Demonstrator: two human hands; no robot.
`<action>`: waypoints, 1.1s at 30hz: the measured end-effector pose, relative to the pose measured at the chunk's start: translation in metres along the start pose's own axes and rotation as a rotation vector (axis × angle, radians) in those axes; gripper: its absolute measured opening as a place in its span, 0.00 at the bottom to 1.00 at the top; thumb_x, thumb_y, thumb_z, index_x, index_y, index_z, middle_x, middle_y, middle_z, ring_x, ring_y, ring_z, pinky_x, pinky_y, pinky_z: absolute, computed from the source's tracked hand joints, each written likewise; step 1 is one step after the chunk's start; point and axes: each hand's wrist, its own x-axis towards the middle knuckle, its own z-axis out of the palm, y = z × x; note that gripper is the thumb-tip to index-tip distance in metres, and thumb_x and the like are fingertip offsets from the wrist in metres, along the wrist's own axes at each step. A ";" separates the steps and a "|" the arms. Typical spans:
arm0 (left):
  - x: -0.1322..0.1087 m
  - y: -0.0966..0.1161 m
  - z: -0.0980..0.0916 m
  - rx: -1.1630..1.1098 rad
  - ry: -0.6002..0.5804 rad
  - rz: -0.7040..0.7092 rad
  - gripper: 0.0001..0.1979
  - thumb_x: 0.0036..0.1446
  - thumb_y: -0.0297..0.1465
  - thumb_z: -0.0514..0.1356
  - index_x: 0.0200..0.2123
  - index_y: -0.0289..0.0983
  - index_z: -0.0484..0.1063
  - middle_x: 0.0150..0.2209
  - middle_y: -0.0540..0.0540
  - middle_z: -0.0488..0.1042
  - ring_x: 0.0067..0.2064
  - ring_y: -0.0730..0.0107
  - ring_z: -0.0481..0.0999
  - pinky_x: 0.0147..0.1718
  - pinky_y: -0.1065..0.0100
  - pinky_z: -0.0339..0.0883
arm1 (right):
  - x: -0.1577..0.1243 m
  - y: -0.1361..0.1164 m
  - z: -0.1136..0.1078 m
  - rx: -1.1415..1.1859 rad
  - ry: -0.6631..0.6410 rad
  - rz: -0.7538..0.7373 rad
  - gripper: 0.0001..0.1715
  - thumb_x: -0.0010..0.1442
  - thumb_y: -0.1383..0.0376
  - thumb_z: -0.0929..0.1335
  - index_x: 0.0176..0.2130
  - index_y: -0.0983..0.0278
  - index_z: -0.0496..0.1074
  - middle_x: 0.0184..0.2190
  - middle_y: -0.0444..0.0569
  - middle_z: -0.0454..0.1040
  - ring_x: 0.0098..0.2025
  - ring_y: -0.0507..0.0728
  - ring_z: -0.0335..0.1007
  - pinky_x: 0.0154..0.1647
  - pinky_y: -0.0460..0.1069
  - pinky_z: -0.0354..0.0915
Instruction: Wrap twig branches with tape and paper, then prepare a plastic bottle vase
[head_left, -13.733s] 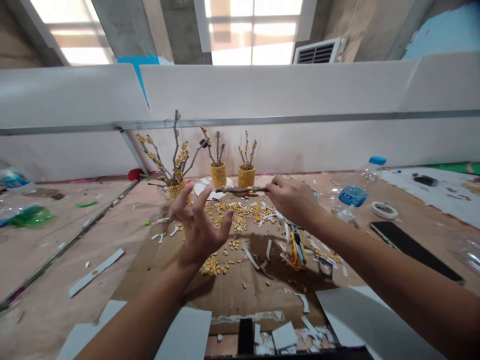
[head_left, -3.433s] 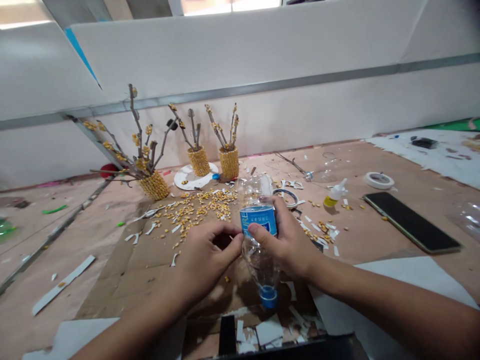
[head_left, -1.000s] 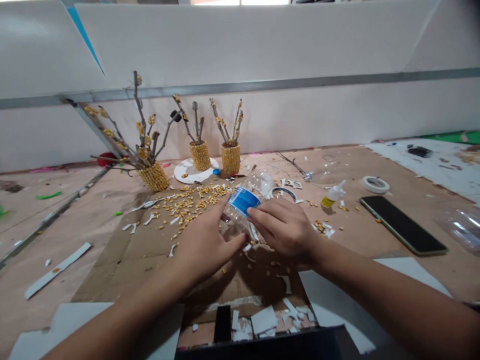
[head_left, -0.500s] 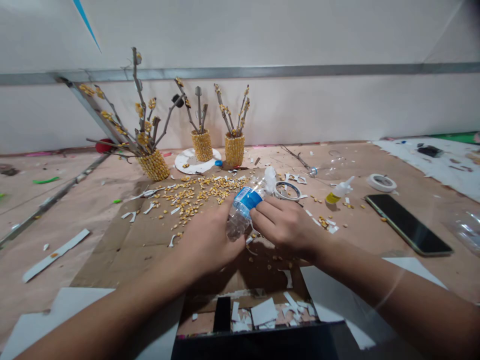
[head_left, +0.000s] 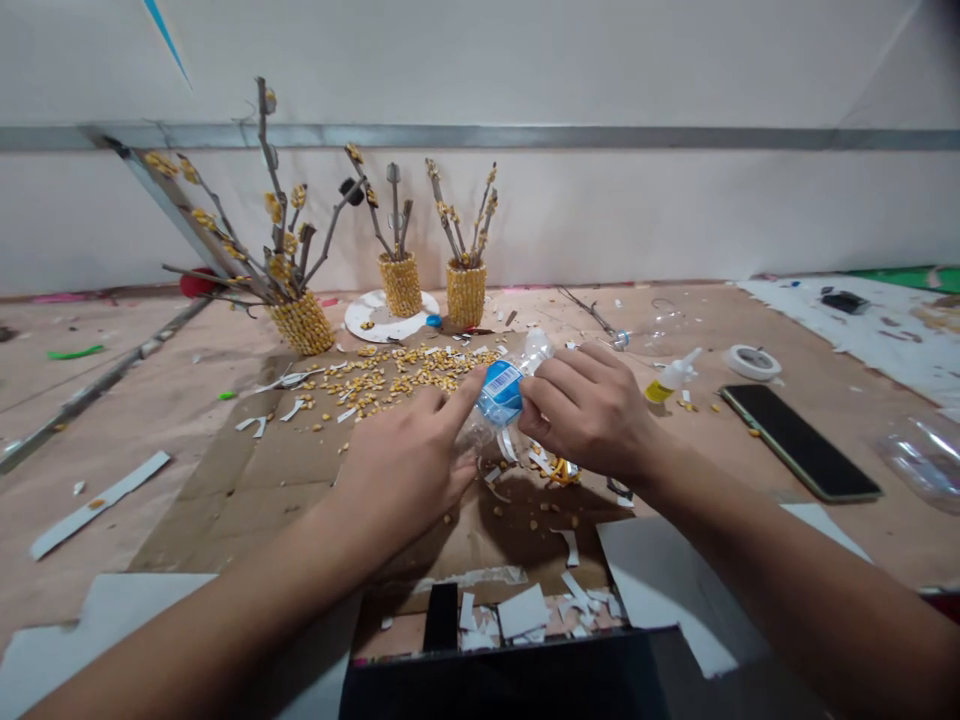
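Note:
A clear plastic bottle [head_left: 500, 393] with a blue label is held between both hands above the brown cardboard [head_left: 277, 470]. My left hand [head_left: 409, 455] wraps round the bottle's near end, its index finger along the label. My right hand [head_left: 589, 405] is closed at the label's right edge, fingertips pinched against it. Loose corn kernels [head_left: 409, 372] lie beyond the hands. Below the bottle are white paper strips and a small yellow thing, partly hidden by my right hand.
Three kernel-covered pots with twigs [head_left: 302, 322], [head_left: 400, 285], [head_left: 466, 295] stand at the back. To the right are a glue bottle [head_left: 673, 377], a tape roll [head_left: 753, 363] and a phone [head_left: 801, 442]. Paper scraps [head_left: 523, 610] lie near the front edge.
The bottle has turned, so its label's barcode faces up more. My right hand has risen slightly and shifted right. The whole view has shifted a little.

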 end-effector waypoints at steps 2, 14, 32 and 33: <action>-0.001 0.000 -0.002 0.023 0.003 0.019 0.46 0.56 0.36 0.71 0.75 0.45 0.56 0.48 0.39 0.80 0.40 0.50 0.81 0.33 0.62 0.67 | 0.001 0.004 0.000 -0.022 0.046 0.024 0.13 0.68 0.69 0.64 0.31 0.59 0.71 0.27 0.50 0.72 0.32 0.60 0.63 0.36 0.56 0.56; 0.007 -0.030 0.001 -0.367 0.229 0.606 0.36 0.57 0.29 0.68 0.68 0.45 0.64 0.56 0.42 0.80 0.50 0.55 0.79 0.47 0.57 0.74 | -0.015 0.059 -0.020 0.495 -0.001 0.632 0.07 0.57 0.68 0.67 0.28 0.58 0.66 0.24 0.44 0.69 0.28 0.56 0.63 0.33 0.53 0.59; 0.016 -0.028 0.027 -0.527 0.297 -0.005 0.40 0.57 0.31 0.69 0.71 0.40 0.60 0.57 0.39 0.77 0.40 0.60 0.79 0.44 0.57 0.74 | -0.006 -0.012 0.015 1.480 -0.293 0.737 0.29 0.65 0.40 0.69 0.32 0.62 0.70 0.23 0.43 0.70 0.24 0.52 0.62 0.27 0.48 0.58; 0.017 -0.031 0.028 -0.483 0.301 0.006 0.40 0.58 0.31 0.68 0.71 0.40 0.59 0.58 0.38 0.77 0.41 0.58 0.79 0.44 0.56 0.74 | -0.005 -0.016 0.014 1.442 -0.270 0.723 0.29 0.66 0.41 0.69 0.30 0.62 0.69 0.22 0.40 0.66 0.23 0.50 0.58 0.25 0.47 0.55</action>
